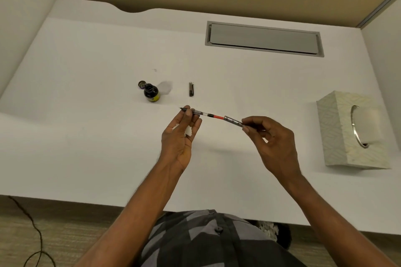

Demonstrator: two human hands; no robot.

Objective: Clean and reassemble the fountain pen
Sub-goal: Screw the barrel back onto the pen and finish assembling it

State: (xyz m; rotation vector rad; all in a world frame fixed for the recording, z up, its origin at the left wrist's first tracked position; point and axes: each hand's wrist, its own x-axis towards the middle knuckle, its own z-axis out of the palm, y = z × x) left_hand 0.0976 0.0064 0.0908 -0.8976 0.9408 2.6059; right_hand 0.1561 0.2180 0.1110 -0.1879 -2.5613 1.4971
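Two hands are up over the white tabletop [86,136]. The left hand [179,136] pinches the nib end of one fountain pen section [202,113] with its fingertips, and a bit of white tissue [188,132] sits in its palm. The right hand [271,138] pinches one gray pen barrel [233,121], which meets the red end of the section. The pen is held in the air, between both hands. On the tabletop sit one open ink bottle [152,93], one bottle lid [142,84] just beside it, one dark pen cap [191,89], and one tissue box [351,130] far to the right.
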